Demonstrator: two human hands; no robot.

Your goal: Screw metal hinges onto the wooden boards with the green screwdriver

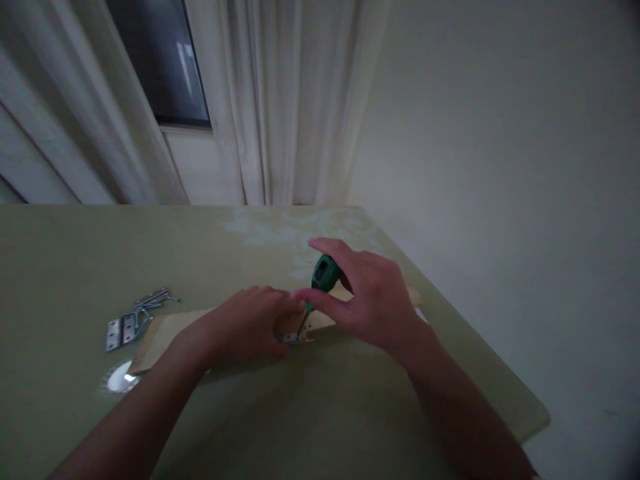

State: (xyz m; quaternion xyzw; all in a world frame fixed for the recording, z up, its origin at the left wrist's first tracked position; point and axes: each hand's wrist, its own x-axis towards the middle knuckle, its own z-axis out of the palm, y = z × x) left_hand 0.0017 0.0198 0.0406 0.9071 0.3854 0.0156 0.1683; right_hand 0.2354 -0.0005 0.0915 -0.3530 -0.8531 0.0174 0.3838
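Note:
A green-handled screwdriver (325, 273) is gripped in my right hand (375, 300), its shaft slanting down and to the left. The tip meets a small metal hinge (290, 339) at the near edge of a pale wooden board (167, 330). My left hand (250, 323) is closed over the board, thumb and fingers around its near edge beside the hinge. Part of the hinge is hidden by the left thumb. Whether a screw sits under the tip is too small to tell.
Left of the board lie a loose hinge (120, 331) and several screws (145, 313), with more metal pieces (153, 297) behind them. A round shiny disc (120, 377) lies near the board's left end. The green table (75, 267) meets a white wall (500, 167) on the right.

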